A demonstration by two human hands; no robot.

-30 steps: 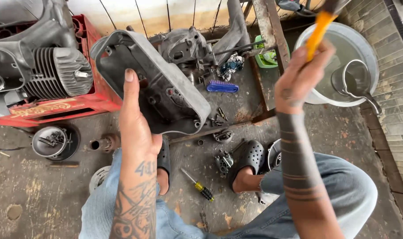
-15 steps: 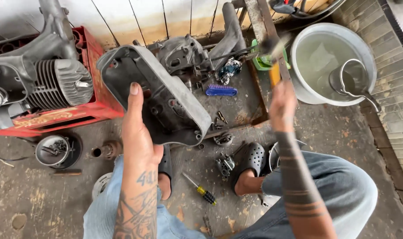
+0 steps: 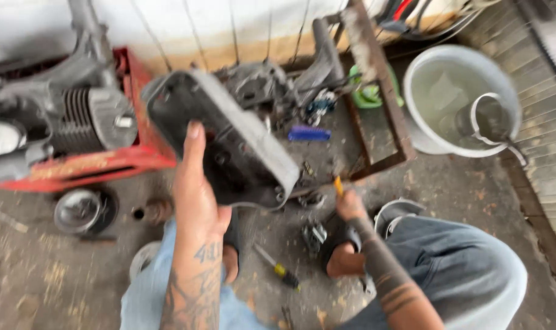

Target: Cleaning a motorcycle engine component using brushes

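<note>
1. Head view: my left hand (image 3: 195, 195) is spread flat against the inside of the cover (image 3: 223, 143), fingers straight, propping it up off the floor; thumb side hidden, so how I'm gripping it I can't tell.
2. The cover is a grey cast-metal shell, oblong, rounded corners, grimy dark hollow facing me. Its long axis slants from upper left down to lower right.
3. My right hand (image 3: 350, 206) is fisted low near my sandal, closed around a yellow-handled tool (image 3: 337, 185) poking upward; blurred.
4. Around: finned engine (image 3: 88, 119) on a red stand (image 3: 94, 165), pale bucket (image 3: 458, 101), screwdriver (image 3: 276, 267) on rough concrete.
</note>
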